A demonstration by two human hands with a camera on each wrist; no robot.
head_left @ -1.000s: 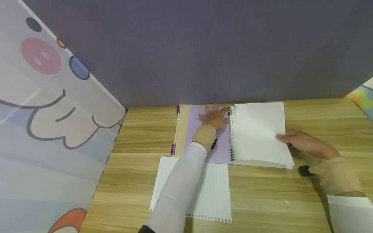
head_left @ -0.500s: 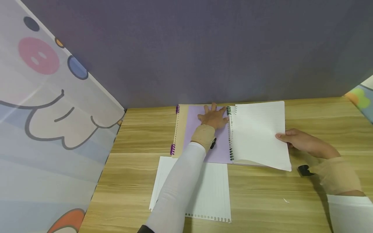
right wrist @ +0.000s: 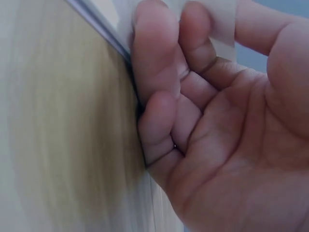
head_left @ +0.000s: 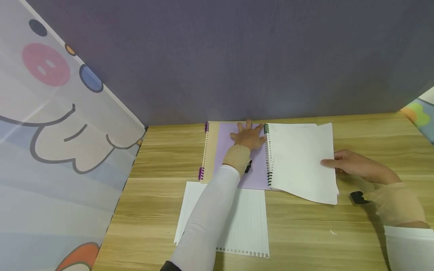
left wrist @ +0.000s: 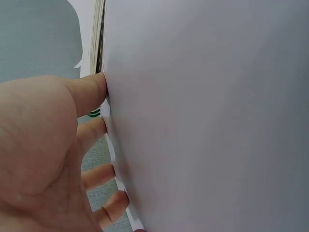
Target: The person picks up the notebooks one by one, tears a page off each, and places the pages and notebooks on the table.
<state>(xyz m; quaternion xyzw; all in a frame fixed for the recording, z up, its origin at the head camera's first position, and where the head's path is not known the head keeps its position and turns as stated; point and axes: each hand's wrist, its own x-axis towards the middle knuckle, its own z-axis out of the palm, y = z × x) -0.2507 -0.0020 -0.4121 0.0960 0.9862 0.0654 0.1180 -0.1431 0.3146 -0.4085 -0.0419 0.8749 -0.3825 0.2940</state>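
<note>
A spiral notebook with a green coil (head_left: 269, 179) lies open near the back wall. My left hand (head_left: 249, 138), fingers spread, presses flat on its purple left side (head_left: 257, 175). In the left wrist view the fingertips (left wrist: 94, 175) meet a pale flat surface. On the other side, my right hand (head_left: 357, 166) pinches the right edge of a white notebook page (head_left: 298, 162), thumb on top and fingers curled beneath. That page sits skewed, its lower edge bowed toward me, with a stepped corner at the top. In the right wrist view the curled fingers (right wrist: 157, 43) are against the paper.
Beneath the purple side shows a yellowish notebook (head_left: 211, 150) with a purple coil (head_left: 201, 173). A loose lined sheet (head_left: 249, 222) with a perforated edge lies under my left forearm. A paper scrap (head_left: 333, 232) is on the wooden table (head_left: 305, 241); a grey wall (head_left: 237, 60) stands behind.
The page in my right hand has shifted toward me: its lower right corner hangs lower and its top edge has dropped. My left hand stays in place.
</note>
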